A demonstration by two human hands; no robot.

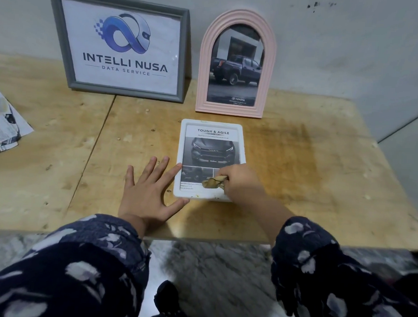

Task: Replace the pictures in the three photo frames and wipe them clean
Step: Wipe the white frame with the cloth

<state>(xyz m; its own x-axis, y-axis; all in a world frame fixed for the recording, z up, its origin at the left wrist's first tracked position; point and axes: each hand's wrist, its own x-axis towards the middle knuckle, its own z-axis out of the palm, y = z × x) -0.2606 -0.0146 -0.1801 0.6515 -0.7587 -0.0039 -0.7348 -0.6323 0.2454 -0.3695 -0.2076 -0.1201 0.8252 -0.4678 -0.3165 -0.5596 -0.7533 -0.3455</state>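
She is wiping the white frame [210,158] now, right hand [240,181] pinching a rag [212,182], flat left hand [150,191] steadying it (next, probably rubbing the rest of the glass).

right hand [240,181] covers white frame [210,160] lower-right corner plus part of its picture. paper stack [4,121] at the table [323,176] left edge is cut off by the picture's edge. small print on the white frame's picture unreadable.
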